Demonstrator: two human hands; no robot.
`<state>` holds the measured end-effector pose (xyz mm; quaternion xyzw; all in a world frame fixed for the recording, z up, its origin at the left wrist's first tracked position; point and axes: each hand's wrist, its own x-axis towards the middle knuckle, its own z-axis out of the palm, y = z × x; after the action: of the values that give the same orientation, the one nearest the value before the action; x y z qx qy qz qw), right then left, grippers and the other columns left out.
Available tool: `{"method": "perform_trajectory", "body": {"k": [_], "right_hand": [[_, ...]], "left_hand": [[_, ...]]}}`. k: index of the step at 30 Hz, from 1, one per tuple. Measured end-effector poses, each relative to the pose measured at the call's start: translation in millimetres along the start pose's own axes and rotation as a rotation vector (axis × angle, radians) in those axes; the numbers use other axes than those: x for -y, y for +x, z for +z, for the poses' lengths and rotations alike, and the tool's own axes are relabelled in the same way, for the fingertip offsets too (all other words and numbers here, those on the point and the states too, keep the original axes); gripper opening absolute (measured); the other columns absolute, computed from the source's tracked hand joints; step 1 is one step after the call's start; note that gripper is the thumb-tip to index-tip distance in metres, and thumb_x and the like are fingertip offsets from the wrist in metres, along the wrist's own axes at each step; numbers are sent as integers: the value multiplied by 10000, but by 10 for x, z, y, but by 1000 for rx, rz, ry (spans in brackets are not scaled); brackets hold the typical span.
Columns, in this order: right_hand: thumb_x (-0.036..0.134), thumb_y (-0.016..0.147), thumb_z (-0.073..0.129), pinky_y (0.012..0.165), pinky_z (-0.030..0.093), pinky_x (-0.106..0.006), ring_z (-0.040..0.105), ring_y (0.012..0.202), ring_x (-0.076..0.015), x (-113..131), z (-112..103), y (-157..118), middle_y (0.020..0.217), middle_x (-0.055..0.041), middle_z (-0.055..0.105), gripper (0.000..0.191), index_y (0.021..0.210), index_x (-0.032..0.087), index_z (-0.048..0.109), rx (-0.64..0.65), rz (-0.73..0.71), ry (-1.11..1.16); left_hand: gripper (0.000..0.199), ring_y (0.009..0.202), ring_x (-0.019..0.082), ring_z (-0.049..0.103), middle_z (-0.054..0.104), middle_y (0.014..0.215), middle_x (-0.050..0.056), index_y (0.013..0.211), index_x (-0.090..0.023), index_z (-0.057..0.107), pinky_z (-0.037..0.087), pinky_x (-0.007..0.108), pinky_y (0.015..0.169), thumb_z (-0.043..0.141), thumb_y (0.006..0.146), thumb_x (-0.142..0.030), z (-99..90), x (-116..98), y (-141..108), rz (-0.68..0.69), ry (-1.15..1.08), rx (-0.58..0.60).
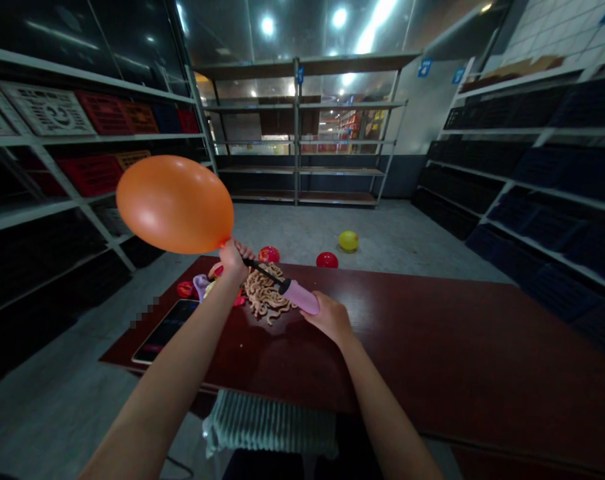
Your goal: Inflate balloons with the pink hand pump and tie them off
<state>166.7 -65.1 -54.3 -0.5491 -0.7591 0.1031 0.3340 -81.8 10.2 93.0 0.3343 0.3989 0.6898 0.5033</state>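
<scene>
A large inflated orange balloon (175, 203) rises at the left, its neck pinched in my left hand (235, 259). The closed fingers hide where the neck meets the nozzle. From that hand a black rod runs down to the pink barrel of a hand balloon pump (301, 297). My right hand (331, 317) is closed round the barrel's near end. Beneath the pump lies a tangled heap of beige, string-like pieces (265, 293). Left of the heap, partly behind my left forearm, are a purple item (201, 285) and a small red item (185, 289).
A tablet-like device (167, 330) lies on the dark red table (422, 333) at the left. Red balloons (327, 260) and a yellow balloon (349, 241) are beyond the far edge. Shelves with crates (47, 110) line the left; a metal rack (297, 170) stands behind.
</scene>
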Motion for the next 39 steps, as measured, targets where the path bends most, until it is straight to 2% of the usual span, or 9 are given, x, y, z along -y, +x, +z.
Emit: {"method": "perform_trajectory", "body": {"k": [3, 6, 12, 16, 19, 23, 26, 31, 39], "right_hand": [[403, 871, 760, 837, 615, -439, 783, 967, -314, 9, 12, -3, 1053, -33, 807, 236, 1099, 358, 724, 11, -19, 3], [412, 856, 775, 844, 623, -452, 784, 984, -323, 11, 32, -3, 1069, -30, 805, 276, 1121, 361, 715, 43, 0, 37], [453, 856, 780, 840, 615, -448, 786, 985, -340, -90, 56, -3, 1070, -58, 805, 339, 1152, 313, 691, -14, 77, 133], [465, 863, 774, 806, 599, -402, 788, 959, -332, -165, 50, 12, 1045, -78, 804, 338, 1126, 283, 665, -105, 188, 151], [488, 869, 761, 768, 588, -390, 789, 911, -332, -193, 58, 43, 998, -84, 802, 333, 1102, 276, 653, -137, 259, 173], [511, 867, 754, 727, 570, -376, 785, 886, -335, -195, 48, 90, 954, -87, 798, 340, 1087, 273, 652, -140, 363, 161], [507, 883, 742, 723, 552, -364, 782, 877, -331, -177, 15, 107, 943, -98, 797, 323, 1065, 253, 661, -134, 398, 122], [470, 869, 782, 666, 507, -323, 776, 805, -291, -149, -13, 98, 912, -75, 806, 298, 1048, 252, 686, -129, 336, 44], [360, 883, 795, 683, 495, -281, 781, 846, -238, -108, 0, -1, 974, -37, 823, 211, 1065, 271, 735, -104, 81, -194]], "left_hand": [[539, 416, 101, 196, 183, 487, -45, 648, -211, 192, 226, 293, 498, 426, 1101, -385, -118, -230, 10, 46, -77, -127], [515, 419, 97, 217, 198, 496, -53, 647, -208, 236, 255, 266, 493, 358, 1135, -317, -87, -431, -12, 58, -117, -168], [621, 400, 108, 229, 236, 478, -57, 633, -239, 275, 257, 278, 423, 623, 1043, -549, 470, -527, 10, 189, -93, -83], [599, 363, 110, 263, 243, 442, -61, 626, -250, 305, 247, 283, 392, 657, 1022, -531, 1029, -351, 125, 179, -87, -61], [545, 346, 97, 265, 266, 439, -67, 628, -246, 327, 231, 263, 382, 616, 1050, -432, 1388, -42, 162, 110, -57, 4], [480, 336, 83, 258, 300, 433, -65, 616, -238, 328, 206, 247, 378, 534, 1046, -285, 1625, 505, 44, -36, 23, 64], [430, 351, 90, 259, 302, 438, -60, 610, -246, 316, 196, 263, 396, 473, 1007, -193, 1616, 774, -67, -123, 50, 27], [394, 386, 75, 267, 291, 475, -65, 653, -249, 326, 196, 286, 465, 449, 1017, -162, 1411, 827, -72, -129, 11, -15], [453, 385, 84, 230, 237, 484, -58, 664, -208, 277, 192, 228, 426, 587, 993, -239, 675, 926, -17, -276, -298, -126]]}}
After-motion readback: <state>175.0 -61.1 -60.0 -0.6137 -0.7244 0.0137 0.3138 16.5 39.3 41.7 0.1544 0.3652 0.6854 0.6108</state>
